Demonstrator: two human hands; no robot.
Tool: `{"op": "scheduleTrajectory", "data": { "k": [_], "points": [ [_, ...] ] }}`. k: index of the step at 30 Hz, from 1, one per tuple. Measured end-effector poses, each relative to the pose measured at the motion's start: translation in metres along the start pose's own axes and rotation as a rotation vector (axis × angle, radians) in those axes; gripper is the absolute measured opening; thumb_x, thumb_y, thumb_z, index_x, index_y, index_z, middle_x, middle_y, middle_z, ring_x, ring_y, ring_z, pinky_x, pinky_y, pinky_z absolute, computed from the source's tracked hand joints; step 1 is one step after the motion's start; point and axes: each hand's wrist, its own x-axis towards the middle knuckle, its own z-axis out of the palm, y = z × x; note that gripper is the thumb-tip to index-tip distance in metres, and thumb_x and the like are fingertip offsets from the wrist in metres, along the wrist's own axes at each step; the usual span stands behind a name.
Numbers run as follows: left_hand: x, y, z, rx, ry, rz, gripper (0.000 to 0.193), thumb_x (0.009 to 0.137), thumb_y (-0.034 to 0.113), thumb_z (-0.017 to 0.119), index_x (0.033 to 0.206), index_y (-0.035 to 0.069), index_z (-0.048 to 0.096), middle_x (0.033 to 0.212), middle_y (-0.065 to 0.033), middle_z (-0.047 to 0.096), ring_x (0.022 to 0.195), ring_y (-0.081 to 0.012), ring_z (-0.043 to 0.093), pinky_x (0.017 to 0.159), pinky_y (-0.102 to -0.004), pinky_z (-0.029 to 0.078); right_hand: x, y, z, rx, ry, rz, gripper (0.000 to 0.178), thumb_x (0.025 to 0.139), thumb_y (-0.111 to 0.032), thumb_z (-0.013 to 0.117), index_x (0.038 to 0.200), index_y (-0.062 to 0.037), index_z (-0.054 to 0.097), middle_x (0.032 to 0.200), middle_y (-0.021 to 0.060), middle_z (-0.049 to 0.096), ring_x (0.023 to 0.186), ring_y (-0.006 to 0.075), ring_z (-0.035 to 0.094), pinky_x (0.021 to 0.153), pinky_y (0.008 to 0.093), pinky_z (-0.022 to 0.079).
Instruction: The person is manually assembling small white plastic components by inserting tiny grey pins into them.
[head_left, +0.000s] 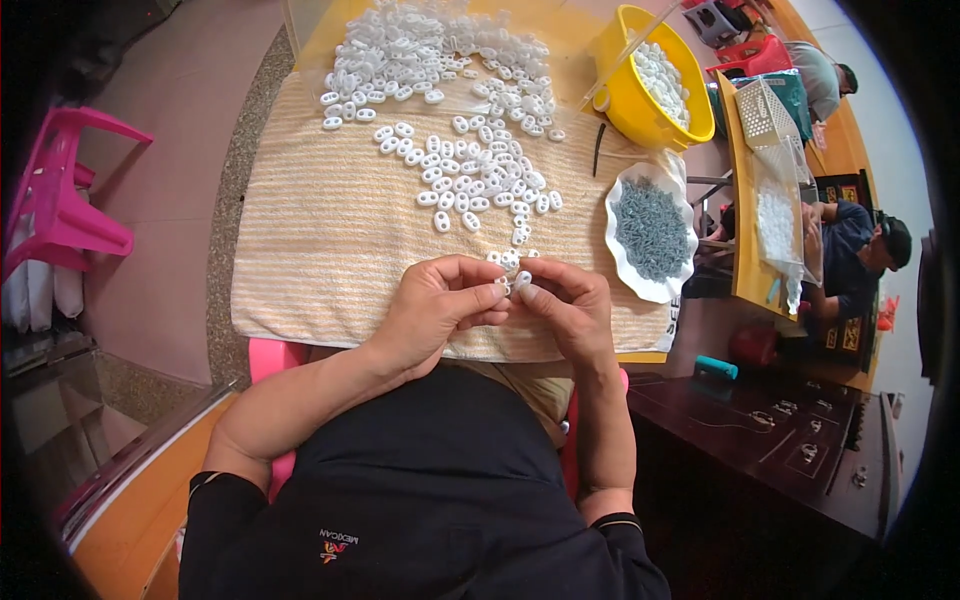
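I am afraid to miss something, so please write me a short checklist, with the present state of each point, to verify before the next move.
1. Right grip on a white piece: ok, pinched at the fingertips.
2. Left grip secure: cannot tell, its fingertips hide most of what is there.
3. Space just ahead of both grips free: not ok, loose pieces lie close.
4. Supply of loose pieces: ok, many lie on the towel.
5. Grey parts contained: ok, they are in the bowl.
6. Black stick out of the way: ok, it lies apart from both grips.
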Motion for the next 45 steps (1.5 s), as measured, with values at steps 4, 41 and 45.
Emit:
{"op": "scheduleTrajectory", "data": {
  "k": [4,41,45],
  "points": [
    [0.0,0.0,0.0,0.011,-0.003,0.003,0.015,0.087,0.002,0.063,0.102,-0.001,0.061,0.093,-0.0081,0.066,0.081,-0.013,0.066,0.074,-0.026,0.057,-0.001,0.003,-0.003,-0.047,-0.021,0.02,0.028,0.087,0.003,0.062,0.114,0.0054,0.061,0.094,0.0127,0.069,0.083,0.0168,0.067,0.076,0.0276,0.056],
    [-0.001,0.0,0.001,0.015,0.002,0.013,0.016,0.087,0.001,0.063,0.102,-0.001,0.061,0.092,-0.0089,0.065,0.081,-0.014,0.066,0.074,-0.0265,0.058,-0.001,0.008,-0.004,0.04,0.015,-0.066,0.023,0.083,0.003,0.064,0.106,0.0051,0.06,0.087,0.0082,0.065,0.077,0.0147,0.066,0.071,0.0278,0.056],
    [0.0,-0.001,0.0,0.006,-0.003,0.016,0.017,0.087,0.002,0.063,0.103,-0.002,0.06,0.092,-0.009,0.066,0.08,-0.0141,0.066,0.073,-0.0261,0.057,-0.001,0.01,-0.005,-0.006,0.007,-0.068,0.025,0.085,0.001,0.064,0.109,0.0054,0.06,0.088,0.0107,0.066,0.076,0.0169,0.066,0.07,0.029,0.055]
  ]
}}
